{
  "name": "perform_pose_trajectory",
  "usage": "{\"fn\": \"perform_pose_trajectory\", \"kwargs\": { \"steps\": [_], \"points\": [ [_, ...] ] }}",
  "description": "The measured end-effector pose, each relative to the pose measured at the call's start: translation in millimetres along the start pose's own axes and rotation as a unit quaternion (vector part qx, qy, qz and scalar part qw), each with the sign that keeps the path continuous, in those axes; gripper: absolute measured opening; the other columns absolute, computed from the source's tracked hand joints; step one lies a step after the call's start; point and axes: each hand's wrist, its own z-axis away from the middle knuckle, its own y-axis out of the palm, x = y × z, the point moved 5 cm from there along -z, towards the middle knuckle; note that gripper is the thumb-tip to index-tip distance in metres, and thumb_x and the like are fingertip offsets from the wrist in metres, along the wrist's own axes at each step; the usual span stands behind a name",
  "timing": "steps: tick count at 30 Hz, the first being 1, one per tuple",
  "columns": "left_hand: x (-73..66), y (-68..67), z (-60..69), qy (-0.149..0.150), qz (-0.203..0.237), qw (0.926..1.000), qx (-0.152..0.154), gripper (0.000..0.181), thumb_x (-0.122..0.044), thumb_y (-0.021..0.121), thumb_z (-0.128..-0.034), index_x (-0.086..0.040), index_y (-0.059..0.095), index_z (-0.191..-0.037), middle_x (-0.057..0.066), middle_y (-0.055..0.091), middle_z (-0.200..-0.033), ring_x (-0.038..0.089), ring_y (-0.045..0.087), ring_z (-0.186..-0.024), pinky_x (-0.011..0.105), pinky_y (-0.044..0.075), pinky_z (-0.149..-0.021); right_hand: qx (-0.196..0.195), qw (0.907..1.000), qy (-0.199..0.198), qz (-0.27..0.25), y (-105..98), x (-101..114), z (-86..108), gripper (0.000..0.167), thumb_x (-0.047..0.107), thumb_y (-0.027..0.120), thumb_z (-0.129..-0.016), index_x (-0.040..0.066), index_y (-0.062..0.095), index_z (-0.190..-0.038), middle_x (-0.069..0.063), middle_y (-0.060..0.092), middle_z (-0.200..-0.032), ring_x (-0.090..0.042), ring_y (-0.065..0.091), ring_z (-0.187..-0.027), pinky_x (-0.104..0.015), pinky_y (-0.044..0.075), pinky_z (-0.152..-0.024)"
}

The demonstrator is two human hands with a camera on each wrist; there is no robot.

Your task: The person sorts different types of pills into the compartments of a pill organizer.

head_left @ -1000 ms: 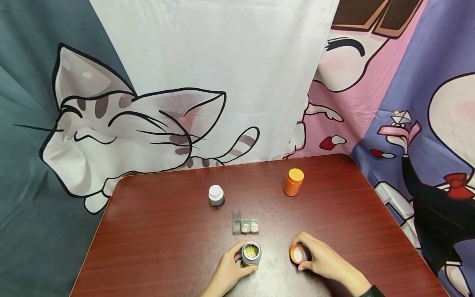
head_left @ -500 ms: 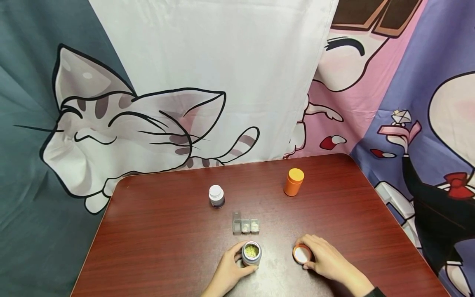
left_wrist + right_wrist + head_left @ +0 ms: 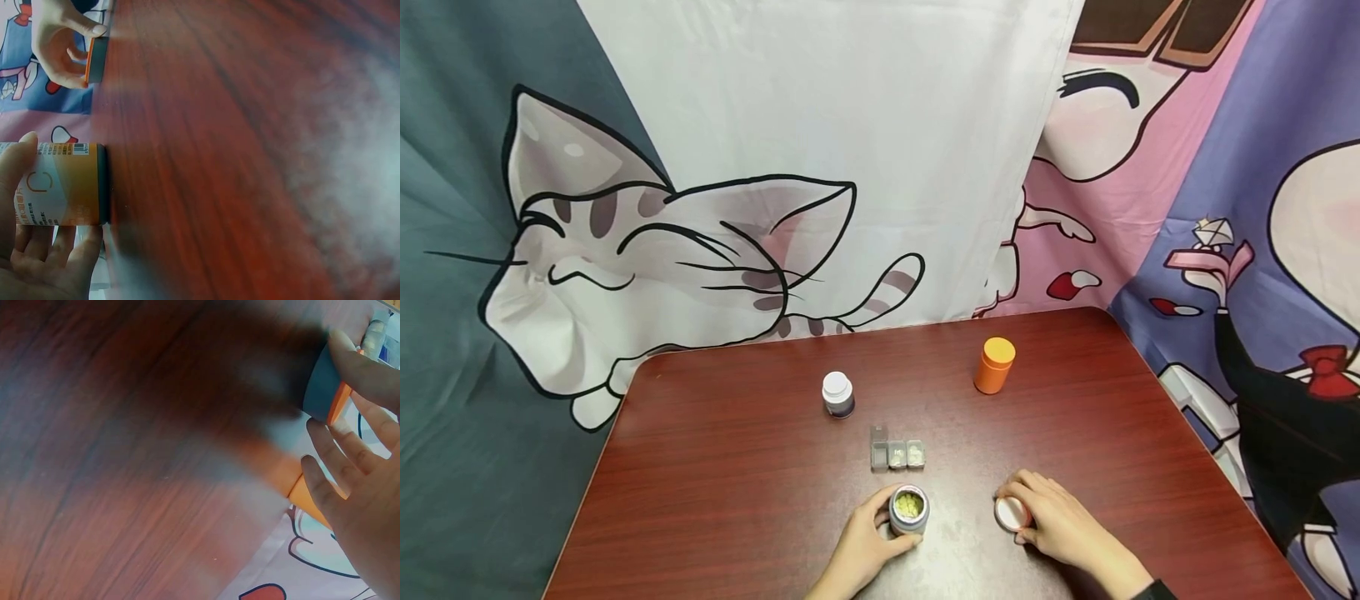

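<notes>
Yellow-green tablets (image 3: 908,504) show inside the open jar (image 3: 910,526) that I see the left hand (image 3: 871,537) gripping upright on the surface (image 3: 730,492), near the clear pill box (image 3: 880,455); rightward, the right hand (image 3: 1051,517) pinches the upturned lid (image 3: 1011,514).

Your left hand (image 3: 863,540) is curled in a grip; your right hand (image 3: 1054,520) pinches, well apart.

Hazy glare across the tabletop (image 3: 219,150)
</notes>
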Motion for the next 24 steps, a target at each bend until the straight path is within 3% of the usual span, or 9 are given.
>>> {"fn": "perform_pose_trajectory", "kwargs": {
  "steps": [6, 10, 12, 14, 18, 21, 24],
  "points": [
    [-2.5, -3.5, 1.4, -0.006, -0.056, 0.9984, 0.004, 0.070, -0.022, 0.089, -0.0731, -0.004, 0.058, -0.133, 0.010, 0.064, -0.125, 0.017, 0.063, -0.106, 0.027, 0.051, -0.090, -0.013, 0.9999, 0.001, -0.003, -0.2, 10.3, -14.0, 0.065, 0.031, 0.094, -0.059, 0.018, 0.066, -0.116, 0.009, 0.057, -0.113, -0.015, 0.058, -0.102, -0.044, 0.050, -0.082],
    [-4.7, -8.9, 2.5, 0.001, -0.139, 0.9902, 0.013, 0.076, -0.030, 0.089, -0.0701, -0.013, 0.056, -0.137, 0.005, 0.064, -0.127, 0.016, 0.062, -0.102, 0.035, 0.050, -0.085, -0.016, 0.9997, 0.003, -0.017, 4.4, 20.8, -28.6, 0.064, 0.032, 0.093, -0.062, 0.016, 0.065, -0.118, 0.008, 0.059, -0.115, -0.016, 0.058, -0.106, -0.044, 0.050, -0.086],
    [-4.9, -12.5, 2.5, 0.004, -0.162, 0.9865, 0.020, 0.080, -0.026, 0.089, -0.0687, -0.016, 0.055, -0.140, 0.005, 0.062, -0.131, 0.019, 0.061, -0.104, 0.038, 0.051, -0.086, -0.012, 0.9995, 0.005, -0.030, 6.8, 26.7, -36.2, 0.065, 0.032, 0.092, -0.064, 0.016, 0.064, -0.120, 0.008, 0.060, -0.117, -0.016, 0.058, -0.109, -0.044, 0.049, -0.089],
    [-3.8, -16.7, 1.2, 0.016, -0.159, 0.9868, 0.028, 0.081, -0.017, 0.088, -0.0691, -0.014, 0.053, -0.141, 0.006, 0.060, -0.135, 0.024, 0.061, -0.110, 0.039, 0.051, -0.089, -0.009, 0.9987, 0.011, -0.049, 8.0, 32.0, -43.1, 0.066, 0.031, 0.091, -0.066, 0.016, 0.063, -0.123, 0.008, 0.060, -0.119, -0.016, 0.058, -0.111, -0.044, 0.049, -0.091],
    [-3.0, -29.3, -2.7, 0.048, -0.112, 0.9923, 0.023, 0.074, 0.003, 0.082, -0.0705, -0.006, 0.053, -0.138, 0.008, 0.062, -0.132, 0.029, 0.059, -0.115, 0.038, 0.050, -0.091, -0.007, 0.9952, 0.033, -0.092, 6.0, 40.4, -54.6, 0.067, 0.030, 0.090, -0.069, 0.015, 0.061, -0.128, 0.006, 0.061, -0.124, -0.016, 0.057, -0.115, -0.044, 0.048, -0.095],
    [-0.9, -41.3, -6.8, 0.056, -0.092, 0.9941, -0.011, 0.066, 0.009, 0.078, -0.0731, -0.005, 0.056, -0.134, 0.007, 0.064, -0.128, 0.029, 0.060, -0.114, 0.037, 0.051, -0.089, 0.006, 0.9899, 0.054, -0.131, 6.2, 46.1, -61.2, 0.069, 0.028, 0.089, -0.072, 0.015, 0.058, -0.132, 0.004, 0.060, -0.128, -0.019, 0.055, -0.119, -0.046, 0.046, -0.098],
    [1.0, -52.3, -13.4, 0.045, -0.097, 0.9924, -0.060, 0.062, 0.010, 0.078, -0.0753, -0.006, 0.057, -0.131, 0.011, 0.064, -0.125, 0.031, 0.061, -0.109, 0.038, 0.053, -0.086, 0.025, 0.9842, 0.064, -0.163, 10.3, 53.0, -67.0, 0.071, 0.028, 0.088, -0.074, 0.014, 0.055, -0.136, 0.003, 0.057, -0.132, -0.021, 0.053, -0.123, -0.047, 0.046, -0.100]
  ]
}}
